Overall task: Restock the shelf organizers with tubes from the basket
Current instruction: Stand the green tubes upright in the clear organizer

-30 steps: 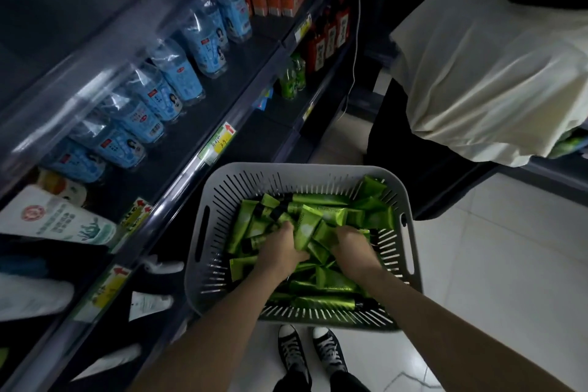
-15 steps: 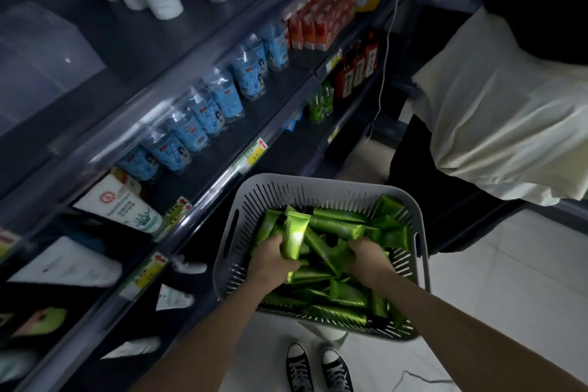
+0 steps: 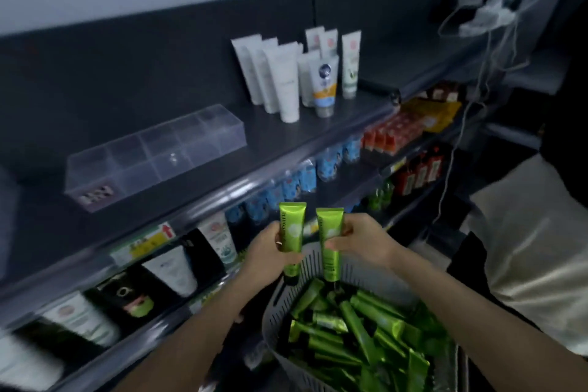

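My left hand (image 3: 270,251) grips a green tube (image 3: 291,232) upright, cap down, above the basket's far rim. Beside it my right hand (image 3: 362,240) holds a second green tube (image 3: 331,242) the same way. Below them the grey slotted basket (image 3: 286,356) is heaped with several green tubes (image 3: 359,328). A clear plastic organizer (image 3: 156,153) with several open compartments lies on the top shelf, up and to the left of my hands; nothing shows inside it.
White tubes (image 3: 283,79) stand further right on the top shelf. Lower shelves carry blue packets (image 3: 327,164), red boxes (image 3: 391,134) and white tubes (image 3: 171,267). A person in a pale top (image 3: 528,251) stands at the right. Cables (image 3: 477,79) hang at the upper right.
Both hands have risen out of the basket, each lifting one green tube. The view has tilted up, bringing the top shelf and the clear organizer into sight.
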A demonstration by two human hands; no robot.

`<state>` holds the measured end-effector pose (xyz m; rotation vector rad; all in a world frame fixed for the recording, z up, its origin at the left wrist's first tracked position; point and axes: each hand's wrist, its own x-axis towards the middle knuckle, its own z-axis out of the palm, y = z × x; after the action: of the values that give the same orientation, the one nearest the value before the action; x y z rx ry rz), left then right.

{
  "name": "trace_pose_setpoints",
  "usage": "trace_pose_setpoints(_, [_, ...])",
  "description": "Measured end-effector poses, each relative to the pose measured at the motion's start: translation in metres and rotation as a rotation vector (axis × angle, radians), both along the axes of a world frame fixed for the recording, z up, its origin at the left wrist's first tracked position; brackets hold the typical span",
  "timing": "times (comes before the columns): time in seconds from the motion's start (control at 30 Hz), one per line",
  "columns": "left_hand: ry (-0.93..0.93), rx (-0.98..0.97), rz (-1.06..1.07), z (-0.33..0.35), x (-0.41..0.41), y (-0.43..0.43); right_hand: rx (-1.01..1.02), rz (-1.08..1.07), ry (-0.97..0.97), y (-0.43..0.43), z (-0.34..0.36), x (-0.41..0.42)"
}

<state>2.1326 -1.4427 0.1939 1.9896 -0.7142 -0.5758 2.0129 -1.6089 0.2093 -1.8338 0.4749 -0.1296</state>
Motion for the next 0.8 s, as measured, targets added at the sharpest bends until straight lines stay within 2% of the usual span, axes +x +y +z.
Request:
trace_pose_setpoints(0.23, [-0.096,-0.246,0.117,0.083,0.034,0.05,-0.027,0.141,-0.197,0.032,0.091,0.059])
trace_pose_setpoints(0.43, [-0.207,-0.33,0.212,0.134,0.067,0.109,-0.062,0.184,-0.335,0.09,0.14,0.112])
trace_pose_setpoints(0.63, [-0.294,-0.334,0.328,0.179,0.109,0.192,-0.117,0.265,-0.433,0.167,0.17,0.17])
trace_pose_setpoints(0.8, [-0.397,-0.252,0.442,0.203,0.159,0.281,-0.12,0.322,-0.463,0.238,0.184,0.225])
